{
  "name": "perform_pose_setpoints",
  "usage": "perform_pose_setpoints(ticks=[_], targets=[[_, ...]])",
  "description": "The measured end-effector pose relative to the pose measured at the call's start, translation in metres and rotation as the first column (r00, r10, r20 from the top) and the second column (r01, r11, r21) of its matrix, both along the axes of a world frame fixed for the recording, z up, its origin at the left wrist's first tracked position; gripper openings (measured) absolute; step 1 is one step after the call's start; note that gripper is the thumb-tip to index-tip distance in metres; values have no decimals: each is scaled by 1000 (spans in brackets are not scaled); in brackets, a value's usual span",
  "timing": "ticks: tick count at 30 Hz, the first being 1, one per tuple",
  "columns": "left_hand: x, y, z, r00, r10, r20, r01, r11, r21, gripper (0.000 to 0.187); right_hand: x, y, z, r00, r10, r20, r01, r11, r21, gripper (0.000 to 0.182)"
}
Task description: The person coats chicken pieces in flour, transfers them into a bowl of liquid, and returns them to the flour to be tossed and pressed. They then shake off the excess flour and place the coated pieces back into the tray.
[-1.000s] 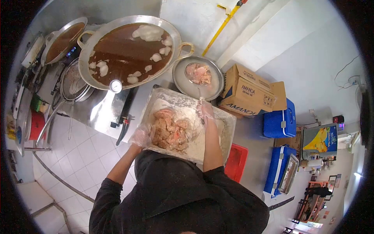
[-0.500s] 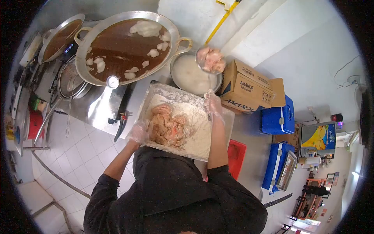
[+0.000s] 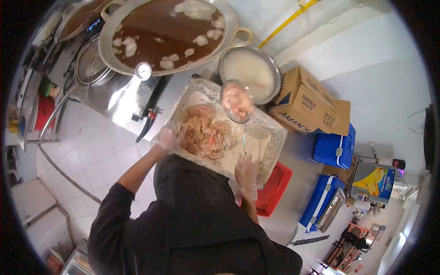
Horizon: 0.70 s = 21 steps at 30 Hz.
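Observation:
A metal strainer [image 3: 237, 101] heaped with pale raw meat hangs over the right part of a floury tub [image 3: 276, 145]. My right hand [image 3: 246, 176], in a clear plastic glove, is closed round its thin handle near the tub's front edge. Flour-coated meat [image 3: 208, 137] lies in the left half of the tub, with loose white flour [image 3: 256, 146] to the right. My left hand [image 3: 169, 137], also gloved, rests at the tub's left rim beside the coated meat; its fingers are too blurred to tell their grip.
A large pan of brown oil [image 3: 169, 36] with frying pieces and a thermometer [image 3: 143, 71] stands at the upper left. Behind the tub is a bowl of whitish liquid [image 3: 250, 73]. Cardboard box [image 3: 307, 103], blue coolers [image 3: 337, 146] and red tray [image 3: 274, 189] are to the right.
The strainer of meat has moved from beside the bowl of liquid to over the tub. My right hand has drawn back towards my body with the handle. The whole view has shifted slightly.

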<state>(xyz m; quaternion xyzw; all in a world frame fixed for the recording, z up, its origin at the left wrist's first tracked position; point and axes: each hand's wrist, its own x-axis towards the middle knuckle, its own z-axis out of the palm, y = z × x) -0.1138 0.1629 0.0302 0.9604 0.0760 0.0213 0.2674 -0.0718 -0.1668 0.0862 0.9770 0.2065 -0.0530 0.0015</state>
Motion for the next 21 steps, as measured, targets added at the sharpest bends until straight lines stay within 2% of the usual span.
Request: perform_pose_setpoints(ticks=[1,4,5,7,8,9,10,11,14,15,17,18,19,21], targets=[[0,-1,11,1000,22,-11,-22,1000,-9,25,-15,-5,-8,1000,7,9,-7,999,-37,17],[3,4,-8,953,74,292,-49,995,-91,19,-48,-17,-20,998,36,-48,-40,996,-85,27],[2,3,-2,963,97,252,-67,990,-126,17,-51,-24,-15,991,47,-123,-55,996,-64,27],[4,5,15,988,120,101,-97,973,-208,22,-45,-35,-10,983,111,-143,-108,994,31,28],[4,3,19,992,121,24,-111,961,-253,26,-42,-43,-7,983,154,-97,-145,985,98,29],[3,2,15,989,123,85,-101,969,-227,26,-39,-50,-4,980,192,-44,-183,970,162,31],[1,2,9,981,121,148,-90,976,-200,26,-36,-59,-4,987,24,-161,25,955,297,28],[1,2,4,969,119,217,-81,981,-174,26,-31,-68,-5,949,-122,-290,236,885,401,24],[2,1,-1,977,119,177,-105,991,-89,26,23,-55,44,913,-246,-324,373,824,426,26],[3,1,5,968,141,209,-102,977,-189,25,54,-56,52,989,-85,-123,128,906,403,29],[4,2,4,981,84,176,-67,992,-103,24,122,-20,78,995,-19,94,-8,963,271,29],[1,3,2,986,58,154,-49,997,-60,23,163,-11,77,987,-155,-41,160,972,170,30],[0,2,-14,986,123,109,-113,989,-95,22,198,-6,76,996,-74,42,70,993,92,30],[-3,3,-13,992,62,112,-58,997,-41,23,255,5,79,991,35,127,-34,999,-14,28]])
